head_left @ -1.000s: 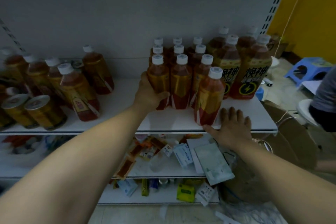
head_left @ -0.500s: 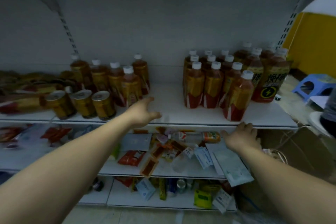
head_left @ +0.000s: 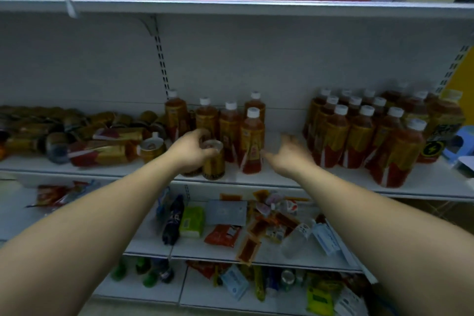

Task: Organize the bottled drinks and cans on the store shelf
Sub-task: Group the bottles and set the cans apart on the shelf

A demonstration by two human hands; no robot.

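**Inspector:** What is the left hand (head_left: 191, 152) doing?

**Assessor:** It is grasping a short gold metal can (head_left: 214, 163), with the fingers curling over its rim. The can is standing upright at the near edge of the white metal shelf (head_left: 282, 179), just left of a small cluster of amber plastic bottles with white caps (head_left: 252, 141). In my judgement it is being held from above so that it lifts clear without knocking its neighbours.

**Inspector:** And the right hand (head_left: 289, 155)?

**Assessor:** It is hanging released, fingers spread and holding nothing. It is hovering over the bare gap between that cluster and the tidy rows of bottles (head_left: 359, 136) on the right. It is probably readying to steady or take a bottle.

**Inspector:** Is anything outstanding?

**Assessor:** A heap of toppled bottles and cans (head_left: 102, 147) is lying on the left of the shelf. In my view it is awaiting sorting.
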